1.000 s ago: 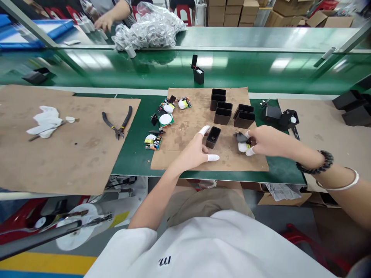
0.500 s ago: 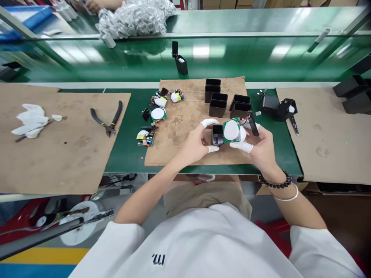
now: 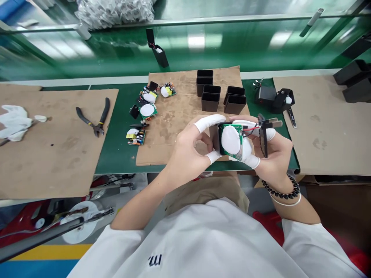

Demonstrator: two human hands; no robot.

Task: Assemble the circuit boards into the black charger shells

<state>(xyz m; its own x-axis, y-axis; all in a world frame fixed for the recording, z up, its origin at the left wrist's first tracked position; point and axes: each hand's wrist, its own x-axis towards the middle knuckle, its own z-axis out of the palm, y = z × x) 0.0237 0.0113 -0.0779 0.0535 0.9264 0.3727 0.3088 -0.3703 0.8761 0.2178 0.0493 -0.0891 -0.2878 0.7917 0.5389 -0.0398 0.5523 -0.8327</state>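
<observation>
Between thumb and fingers, my left hand (image 3: 197, 148) grips a black plastic case (image 3: 215, 139) lying on its side, open end to the right. My right hand (image 3: 269, 150) holds a green circuit board (image 3: 240, 143) with a round white pad, one end at the mouth of the case; how far inside it sits I cannot tell. Red and black wires run from the board to a black end cap (image 3: 263, 137) with plug prongs, by my right fingers. White finger cots cover several fingertips. Behind stand several open black cases (image 3: 211, 101) on the cardboard (image 3: 162, 135).
Several circuit boards (image 3: 147, 111) lie left of the hands. Cutting pliers (image 3: 97, 123) and white gloves (image 3: 16, 123) rest on the left cardboard. At right are assembled black units (image 3: 266, 94) and a utility knife (image 3: 292, 117). A lidded black case (image 3: 160, 56) stands at the back.
Both hands have come nearer the camera with the case and board. The board has moved left against the case opening, and the end cap has turned. The view has shifted slightly.
</observation>
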